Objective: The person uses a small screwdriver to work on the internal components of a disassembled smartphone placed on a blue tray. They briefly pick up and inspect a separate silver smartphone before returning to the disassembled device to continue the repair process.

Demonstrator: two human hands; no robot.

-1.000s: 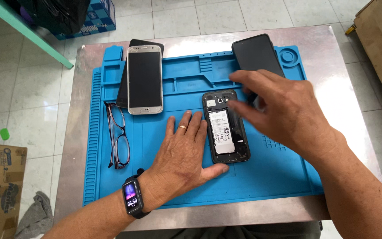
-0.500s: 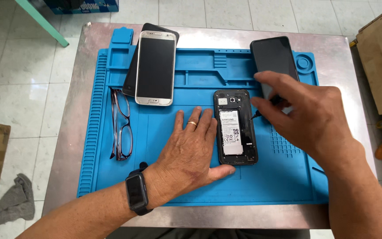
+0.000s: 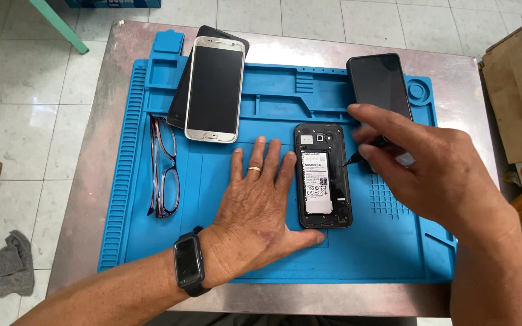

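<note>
- An opened phone (image 3: 323,175), back cover off, lies centre-right on a blue work mat (image 3: 273,253).
- The left hand (image 3: 258,208) presses flat, fingers spread, against its left edge.
- The right hand (image 3: 436,175) pinches a dark tool (image 3: 367,151) at its right edge.
- Bare mat lies below.

Blue mat (image 3: 152,241) on a grey steel surface (image 3: 92,181); silver phone (image 3: 214,88), black phones, white battery (image 3: 318,190), dark-red glasses (image 3: 163,166).

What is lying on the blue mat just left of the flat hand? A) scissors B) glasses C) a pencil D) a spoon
B: folded glasses lie on the blue mat, left of the left hand that is pressed flat beside the opened phone.
</note>
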